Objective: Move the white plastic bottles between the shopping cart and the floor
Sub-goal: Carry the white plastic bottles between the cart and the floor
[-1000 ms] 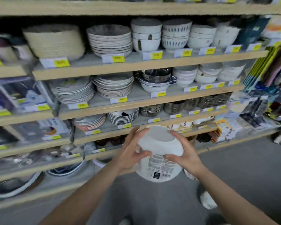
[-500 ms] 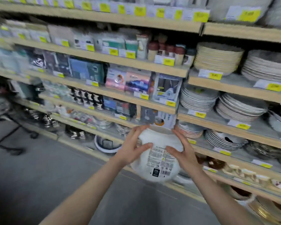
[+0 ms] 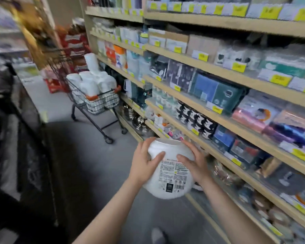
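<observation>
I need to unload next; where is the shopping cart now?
In the head view the shopping cart stands ahead, left of centre, beside the shelves, full of white bottles.

I see a shop aisle with a grey floor (image 3: 81, 155). Wooden shelves (image 3: 218, 73) run along my right, packed with boxed goods and yellow price tags (image 3: 278, 80). A dark, blurred rack (image 3: 16, 120) stands left.
</observation>
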A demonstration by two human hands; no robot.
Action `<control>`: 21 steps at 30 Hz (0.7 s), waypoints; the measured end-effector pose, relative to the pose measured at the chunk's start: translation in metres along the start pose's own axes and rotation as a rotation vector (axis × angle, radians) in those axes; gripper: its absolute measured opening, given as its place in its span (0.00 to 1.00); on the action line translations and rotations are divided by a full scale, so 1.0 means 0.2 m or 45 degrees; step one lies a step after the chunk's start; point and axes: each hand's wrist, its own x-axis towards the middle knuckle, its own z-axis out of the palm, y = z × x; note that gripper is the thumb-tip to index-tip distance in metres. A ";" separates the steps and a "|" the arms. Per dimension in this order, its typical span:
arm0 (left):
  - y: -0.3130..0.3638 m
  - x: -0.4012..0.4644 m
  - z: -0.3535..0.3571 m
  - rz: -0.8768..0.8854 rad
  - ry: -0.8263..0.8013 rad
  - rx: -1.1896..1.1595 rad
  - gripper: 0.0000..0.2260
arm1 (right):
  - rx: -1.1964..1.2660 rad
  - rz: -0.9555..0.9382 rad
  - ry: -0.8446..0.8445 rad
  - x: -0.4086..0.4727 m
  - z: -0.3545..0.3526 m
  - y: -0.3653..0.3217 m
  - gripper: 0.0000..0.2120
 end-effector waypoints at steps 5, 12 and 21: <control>-0.35 0.34 -0.23 -0.103 0.140 0.043 0.24 | -0.033 -0.084 -0.155 0.56 0.36 0.03 0.27; -0.77 0.89 -0.58 -0.278 0.257 0.119 0.26 | -0.058 -0.131 -0.425 1.37 0.87 0.01 0.26; -1.37 1.43 -1.08 -0.372 0.397 0.206 0.30 | -0.065 -0.129 -0.619 2.14 1.60 -0.02 0.26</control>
